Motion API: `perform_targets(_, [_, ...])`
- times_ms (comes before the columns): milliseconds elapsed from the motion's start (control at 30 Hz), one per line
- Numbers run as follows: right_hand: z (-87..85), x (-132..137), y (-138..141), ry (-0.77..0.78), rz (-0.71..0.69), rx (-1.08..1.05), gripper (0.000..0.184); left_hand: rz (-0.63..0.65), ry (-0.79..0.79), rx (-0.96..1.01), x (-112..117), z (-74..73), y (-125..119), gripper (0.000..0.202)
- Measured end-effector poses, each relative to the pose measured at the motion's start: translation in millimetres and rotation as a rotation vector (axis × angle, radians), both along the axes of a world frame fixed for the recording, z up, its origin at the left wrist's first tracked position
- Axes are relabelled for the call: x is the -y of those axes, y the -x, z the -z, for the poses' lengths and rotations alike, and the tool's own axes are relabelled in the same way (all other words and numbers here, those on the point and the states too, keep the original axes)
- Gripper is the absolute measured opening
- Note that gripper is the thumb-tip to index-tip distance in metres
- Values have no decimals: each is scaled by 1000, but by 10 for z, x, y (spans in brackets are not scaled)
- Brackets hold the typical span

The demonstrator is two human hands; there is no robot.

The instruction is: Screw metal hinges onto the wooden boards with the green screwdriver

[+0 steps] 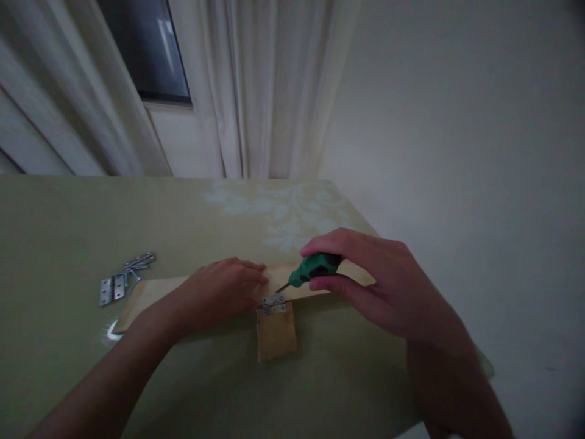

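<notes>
A green-and-black screwdriver is gripped by my right hand, thumb and fingers closed round its handle. Its shaft slants down to the left, and the tip meets the upper leaf of a small metal hinge. This hinge spans the near edge of a long pale wooden board and a short wooden block that sticks out toward me. My left hand grips the board just left of the hinge, fingers over its top. Whether a screw sits under the tip is too small to tell.
Loose metal hinges lie on the green tablecloth beyond the board's left end, beside more small metal pieces. White curtains hang behind the table, and a pale wall stands on the right.
</notes>
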State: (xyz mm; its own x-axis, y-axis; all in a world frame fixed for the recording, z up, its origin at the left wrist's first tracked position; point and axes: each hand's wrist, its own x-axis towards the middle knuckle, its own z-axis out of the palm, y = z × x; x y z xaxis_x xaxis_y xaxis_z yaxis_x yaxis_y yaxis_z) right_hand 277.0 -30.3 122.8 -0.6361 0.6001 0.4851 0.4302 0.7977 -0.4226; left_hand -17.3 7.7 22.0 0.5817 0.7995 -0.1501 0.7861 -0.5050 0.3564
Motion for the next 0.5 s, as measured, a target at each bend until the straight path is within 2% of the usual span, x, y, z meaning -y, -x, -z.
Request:
perform_targets(167, [-69,58,-49,60,-19,81,22,-11,-4,-2,6,-6,-1,42])
perform_targets(500, [-6,50,-6,27,-47,109,22,14,-9,39,12,7,14,40])
